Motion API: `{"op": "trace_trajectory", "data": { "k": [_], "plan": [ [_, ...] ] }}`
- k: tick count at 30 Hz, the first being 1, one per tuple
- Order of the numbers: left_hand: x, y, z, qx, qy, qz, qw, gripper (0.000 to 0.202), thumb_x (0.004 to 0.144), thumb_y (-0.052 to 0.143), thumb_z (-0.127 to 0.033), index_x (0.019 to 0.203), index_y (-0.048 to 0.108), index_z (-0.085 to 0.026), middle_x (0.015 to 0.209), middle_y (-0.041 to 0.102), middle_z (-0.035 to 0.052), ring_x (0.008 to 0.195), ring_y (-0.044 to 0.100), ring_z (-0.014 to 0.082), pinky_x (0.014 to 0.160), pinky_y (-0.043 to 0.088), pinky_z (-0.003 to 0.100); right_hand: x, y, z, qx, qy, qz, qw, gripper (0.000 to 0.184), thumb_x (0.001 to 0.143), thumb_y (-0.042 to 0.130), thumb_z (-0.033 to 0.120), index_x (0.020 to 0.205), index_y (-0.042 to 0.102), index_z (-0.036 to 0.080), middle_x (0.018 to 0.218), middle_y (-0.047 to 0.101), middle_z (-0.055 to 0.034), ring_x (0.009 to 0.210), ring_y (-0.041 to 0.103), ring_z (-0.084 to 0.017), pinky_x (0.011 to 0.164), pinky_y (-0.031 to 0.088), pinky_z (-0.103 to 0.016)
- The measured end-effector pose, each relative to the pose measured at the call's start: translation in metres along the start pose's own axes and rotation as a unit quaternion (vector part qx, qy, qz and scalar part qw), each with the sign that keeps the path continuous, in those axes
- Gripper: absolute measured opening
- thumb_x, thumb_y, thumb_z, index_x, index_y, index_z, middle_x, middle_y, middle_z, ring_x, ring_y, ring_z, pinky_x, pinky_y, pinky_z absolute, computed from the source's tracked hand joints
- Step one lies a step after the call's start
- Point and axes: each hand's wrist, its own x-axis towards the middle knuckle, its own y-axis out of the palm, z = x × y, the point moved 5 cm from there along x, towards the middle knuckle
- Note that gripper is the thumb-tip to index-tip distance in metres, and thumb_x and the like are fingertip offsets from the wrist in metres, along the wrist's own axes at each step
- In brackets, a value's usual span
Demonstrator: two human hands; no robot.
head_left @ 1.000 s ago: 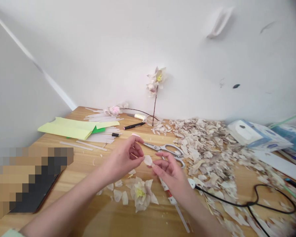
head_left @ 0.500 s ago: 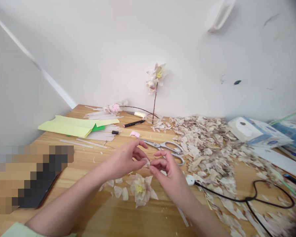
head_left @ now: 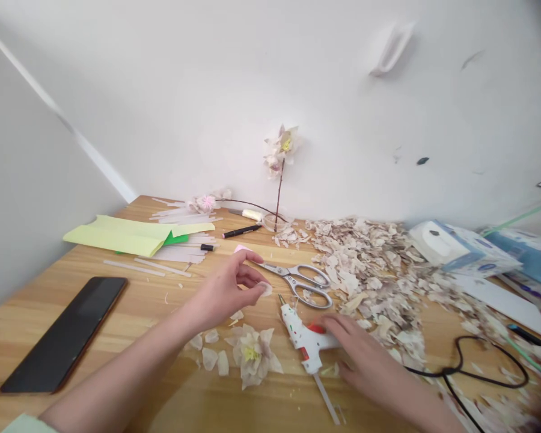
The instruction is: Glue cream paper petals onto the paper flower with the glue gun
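Head view, left fingers (head_left: 251, 294) pinching petal (head_left: 265, 289)

We see a phone (head_left: 65, 334) at eight o'clock on the bench (head_left: 135, 304), yellow paper (head_left: 117, 234) at nine with a green sheet (head_left: 177, 240) showing beneath, and a tissue box (head_left: 455, 248) at three. Between one and two, we see a white fitting (head_left: 390, 53) on the wall (head_left: 198, 90).

No legible txt/nos.; blue mark (head_left: 488, 266) on white-blue pkg (head_left: 451, 245) too small to read.

Bright diffuse lt, sl. soft focus, dark R corners.
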Motion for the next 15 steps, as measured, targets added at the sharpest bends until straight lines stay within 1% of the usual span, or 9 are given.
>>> {"op": "trace_trajectory", "data": {
  "k": [1, 3, 6, 8, 9, 11, 13, 15],
  "plan": [
    [0.001, 0.002, -0.001, -0.002, 0.000, 0.000, 1.000, 0.036, 0.073, 0.063, -0.025, 0.103, 0.043, -0.021, 0.080, 0.064, 0.0010, 0.070, 0.060, 0.0140, 0.060, 0.051, 0.029, 0.002, 0.005, 0.001, -0.017, -0.011, -0.017, 1.000, 0.066, 0.056, 0.039, -0.009, 0.113, 0.050, 0.021, 0.119, 0.051, -0.0083, 0.114, 0.045, -0.024, 0.097, 0.036, -0.041],
    [0.002, 0.005, -0.005, -0.010, 0.001, -0.003, 1.000, 0.036, 0.072, 0.064, -0.025, 0.102, 0.043, -0.021, 0.079, 0.064, 0.0009, 0.069, 0.060, 0.0143, 0.058, 0.051, 0.028, 0.008, 0.013, 0.003, -0.041, -0.018, -0.045, 0.998, 0.058, 0.060, 0.040, -0.007, 0.111, 0.053, 0.018, 0.112, 0.054, -0.0104, 0.106, 0.049, -0.025, 0.092, 0.039, -0.041],
    [0.005, 0.009, -0.010, -0.019, 0.008, -0.012, 1.000, 0.037, 0.071, 0.065, -0.025, 0.100, 0.044, -0.021, 0.080, 0.064, 0.0016, 0.070, 0.060, 0.0151, 0.057, 0.052, 0.029, 0.017, 0.015, 0.004, -0.059, -0.015, -0.069, 0.996, 0.051, 0.059, 0.042, -0.005, 0.105, 0.056, 0.014, 0.105, 0.056, -0.0122, 0.099, 0.051, -0.027, 0.089, 0.041, -0.043],
    [0.006, 0.010, -0.012, -0.019, 0.015, -0.024, 0.999, 0.037, 0.071, 0.065, -0.025, 0.101, 0.044, -0.021, 0.081, 0.063, 0.0018, 0.071, 0.060, 0.0157, 0.057, 0.052, 0.029, 0.018, 0.007, 0.004, -0.050, -0.016, -0.095, 0.994, 0.048, 0.059, 0.044, -0.002, 0.102, 0.056, 0.016, 0.102, 0.057, -0.0117, 0.098, 0.051, -0.028, 0.088, 0.041, -0.045],
    [0.007, 0.011, -0.012, -0.017, 0.017, -0.028, 0.999, 0.037, 0.071, 0.065, -0.026, 0.102, 0.044, -0.021, 0.081, 0.064, 0.0019, 0.072, 0.060, 0.0160, 0.057, 0.052, 0.029, 0.016, 0.000, 0.004, -0.035, -0.016, -0.119, 0.992, 0.046, 0.062, 0.045, 0.000, 0.103, 0.054, 0.017, 0.103, 0.057, -0.0116, 0.098, 0.051, -0.028, 0.087, 0.042, -0.045],
    [0.007, 0.012, -0.010, -0.010, 0.024, -0.033, 0.999, 0.037, 0.072, 0.064, -0.026, 0.103, 0.043, -0.022, 0.082, 0.064, 0.0020, 0.074, 0.061, 0.0166, 0.059, 0.052, 0.029, 0.008, -0.014, 0.004, 0.007, -0.006, -0.194, 0.981, 0.039, 0.070, 0.047, 0.007, 0.107, 0.050, 0.020, 0.106, 0.055, -0.0114, 0.098, 0.053, -0.028, 0.084, 0.045, -0.044],
    [0.007, 0.014, -0.009, 0.000, 0.034, -0.034, 0.999, 0.037, 0.074, 0.062, -0.026, 0.105, 0.043, -0.023, 0.084, 0.064, 0.0021, 0.077, 0.062, 0.0170, 0.062, 0.051, 0.029, -0.004, -0.025, 0.006, 0.049, -0.004, -0.276, 0.960, 0.033, 0.078, 0.047, 0.017, 0.110, 0.046, 0.023, 0.112, 0.052, -0.0111, 0.102, 0.053, -0.029, 0.083, 0.047, -0.043],
    [0.006, 0.015, -0.008, 0.008, 0.046, -0.041, 0.998, 0.035, 0.075, 0.060, -0.026, 0.106, 0.043, -0.023, 0.086, 0.064, 0.0022, 0.077, 0.062, 0.0165, 0.065, 0.051, 0.030, -0.014, -0.026, 0.010, 0.075, -0.013, -0.312, 0.947, 0.032, 0.083, 0.047, 0.024, 0.115, 0.045, 0.025, 0.116, 0.052, -0.0094, 0.108, 0.053, -0.029, 0.086, 0.048, -0.041]
  ]
}}
